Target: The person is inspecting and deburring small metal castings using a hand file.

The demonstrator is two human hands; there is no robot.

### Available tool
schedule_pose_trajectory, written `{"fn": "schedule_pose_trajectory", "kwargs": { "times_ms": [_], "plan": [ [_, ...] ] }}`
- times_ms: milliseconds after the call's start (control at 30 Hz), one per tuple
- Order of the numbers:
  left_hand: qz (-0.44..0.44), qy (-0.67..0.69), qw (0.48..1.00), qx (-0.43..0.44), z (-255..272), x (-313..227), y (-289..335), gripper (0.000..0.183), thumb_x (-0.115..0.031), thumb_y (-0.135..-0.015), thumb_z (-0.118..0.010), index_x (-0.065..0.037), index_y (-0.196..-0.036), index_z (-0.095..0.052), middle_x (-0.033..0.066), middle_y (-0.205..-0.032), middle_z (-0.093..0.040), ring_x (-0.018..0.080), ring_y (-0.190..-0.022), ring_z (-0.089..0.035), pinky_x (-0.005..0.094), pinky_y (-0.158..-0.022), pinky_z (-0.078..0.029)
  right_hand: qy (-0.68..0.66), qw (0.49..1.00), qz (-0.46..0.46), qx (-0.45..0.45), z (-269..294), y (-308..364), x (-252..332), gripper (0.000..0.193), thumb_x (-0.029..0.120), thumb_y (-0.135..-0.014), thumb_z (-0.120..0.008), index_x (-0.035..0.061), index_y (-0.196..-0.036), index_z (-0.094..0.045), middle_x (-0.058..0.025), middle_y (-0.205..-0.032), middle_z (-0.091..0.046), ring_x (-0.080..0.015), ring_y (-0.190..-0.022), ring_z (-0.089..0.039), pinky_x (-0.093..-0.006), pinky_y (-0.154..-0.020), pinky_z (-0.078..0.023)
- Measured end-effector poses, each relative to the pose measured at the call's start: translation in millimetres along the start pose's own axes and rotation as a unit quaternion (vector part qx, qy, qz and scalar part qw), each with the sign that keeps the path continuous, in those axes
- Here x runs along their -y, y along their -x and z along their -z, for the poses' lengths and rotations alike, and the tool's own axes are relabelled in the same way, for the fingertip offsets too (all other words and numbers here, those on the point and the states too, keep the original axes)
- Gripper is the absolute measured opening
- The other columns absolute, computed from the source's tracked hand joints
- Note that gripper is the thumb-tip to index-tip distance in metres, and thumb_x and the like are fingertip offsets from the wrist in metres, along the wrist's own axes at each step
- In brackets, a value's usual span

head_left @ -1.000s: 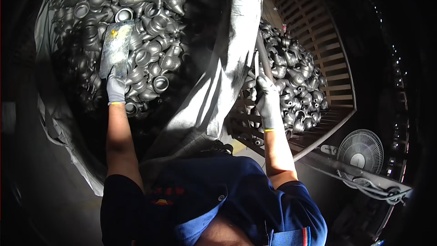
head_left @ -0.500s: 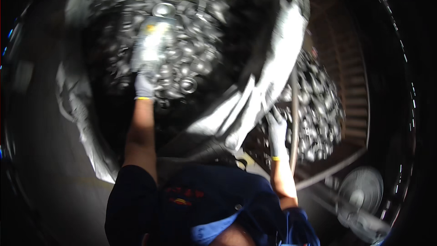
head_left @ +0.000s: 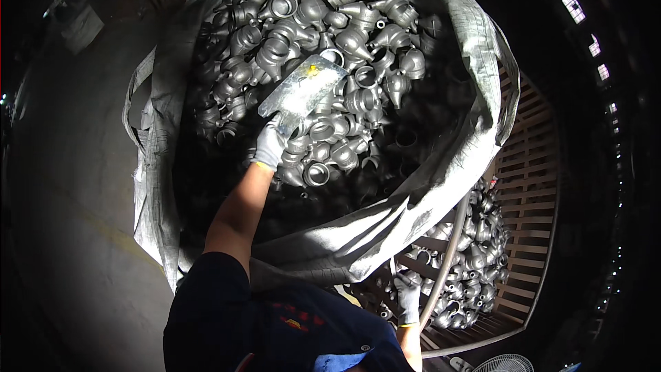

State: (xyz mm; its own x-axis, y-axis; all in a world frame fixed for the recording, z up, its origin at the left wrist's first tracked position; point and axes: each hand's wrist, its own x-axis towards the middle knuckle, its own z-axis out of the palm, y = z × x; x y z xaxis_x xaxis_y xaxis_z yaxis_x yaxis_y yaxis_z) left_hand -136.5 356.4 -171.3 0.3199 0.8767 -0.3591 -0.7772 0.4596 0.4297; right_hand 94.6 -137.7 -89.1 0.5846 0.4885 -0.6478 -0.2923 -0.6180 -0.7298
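Note:
My left hand (head_left: 270, 145), in a pale grey glove with a yellow cuff edge, is closed on the near end of a shiny rectangular metal plate (head_left: 303, 94). A small yellow spot marks the plate's far end. It slants to the right above a heap of dark grey metal castings (head_left: 354, 45), rounded and hollow with ring-shaped openings, inside a large pale woven sack (head_left: 475, 48). My right hand (head_left: 408, 297), gloved alike, is low on the right beside a slatted metal basket (head_left: 527, 244). Its fingers look curled; what they hold, if anything, is unclear among dark parts.
More castings (head_left: 475, 262) fill the basket, whose curved metal rail (head_left: 449, 255) passes close to my right hand. A round fan (head_left: 506, 364) shows at the lower right edge. A loose sack loop (head_left: 134, 100) hangs on the left above the grey floor (head_left: 76, 186).
The whole view has shifted, with sack and basket lower and farther right. The plate, near upright before, now slants right in my left hand. My right hand stays beside the basket.

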Motion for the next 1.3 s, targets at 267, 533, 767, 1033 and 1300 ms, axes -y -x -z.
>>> {"fn": "schedule_pose_trajectory", "kwargs": {
  "times_ms": [267, 533, 767, 1033, 1300],
  "plan": [
    [-0.068, 0.110, 0.986, -0.109, -42.0, 14.3, -48.8, 0.030, -0.020, -0.097, -0.051, -0.002, -0.120, -0.057, 0.0114, -0.115, -0.064, 0.0199, -0.104, -0.062, 0.0349, -0.087, -0.053, 0.037, 0.991, -0.019, -0.127, 25.2, 30.5, -17.4, 0.030, 0.002, -0.084, -0.060, -0.0028, -0.113, -0.064, -0.0062, -0.078, -0.068, -0.0082, -0.049, -0.055, -0.0216, -0.041, -0.041],
    [-0.045, -0.022, 0.996, -0.079, -54.1, 24.3, -75.8, 0.051, -0.043, -0.098, -0.039, -0.009, -0.135, -0.046, 0.0076, -0.137, -0.050, 0.0250, -0.124, -0.046, 0.0389, -0.105, -0.038, -0.042, 0.981, 0.064, -0.176, -10.7, 46.8, 48.2, 0.037, 0.004, -0.089, -0.051, 0.0013, -0.124, -0.059, -0.0023, -0.075, -0.064, -0.0040, -0.054, -0.049, -0.0177, -0.047, -0.038],
    [0.082, 0.094, 0.982, 0.142, -29.8, -8.9, -45.0, 0.030, -0.031, -0.096, -0.046, -0.005, -0.103, -0.059, 0.0125, -0.101, -0.065, 0.0264, -0.096, -0.062, 0.0384, -0.083, -0.053, 0.150, 0.949, 0.213, -0.179, -33.3, 63.4, 104.2, 0.039, 0.001, -0.091, -0.048, 0.0036, -0.129, -0.057, -0.0069, -0.103, -0.067, -0.0088, -0.089, -0.061, -0.0228, -0.076, -0.049],
    [0.224, -0.331, 0.902, 0.164, -74.9, 89.8, 120.6, 0.036, -0.028, -0.099, -0.046, -0.002, -0.124, -0.053, 0.0130, -0.116, -0.062, 0.0213, -0.102, -0.062, 0.0352, -0.088, -0.051, 0.444, 0.789, 0.340, -0.254, -75.0, 6.3, 70.7, 0.042, 0.003, -0.080, -0.061, 0.0176, -0.118, -0.067, -0.0120, -0.074, -0.061, -0.0276, -0.065, -0.061, -0.0345, -0.061, -0.050],
    [0.292, -0.429, 0.825, 0.222, -57.2, 162.7, 223.2, 0.032, -0.010, -0.094, -0.057, -0.003, -0.124, -0.054, 0.0077, -0.101, -0.066, 0.0132, -0.086, -0.064, 0.0230, -0.072, -0.050, 0.436, 0.813, 0.339, -0.182, -49.4, 20.7, 26.7, 0.033, 0.009, -0.082, -0.059, 0.0178, -0.112, -0.068, -0.0090, -0.070, -0.060, -0.0266, -0.058, -0.060, -0.0379, -0.054, -0.049]
  ]
}}
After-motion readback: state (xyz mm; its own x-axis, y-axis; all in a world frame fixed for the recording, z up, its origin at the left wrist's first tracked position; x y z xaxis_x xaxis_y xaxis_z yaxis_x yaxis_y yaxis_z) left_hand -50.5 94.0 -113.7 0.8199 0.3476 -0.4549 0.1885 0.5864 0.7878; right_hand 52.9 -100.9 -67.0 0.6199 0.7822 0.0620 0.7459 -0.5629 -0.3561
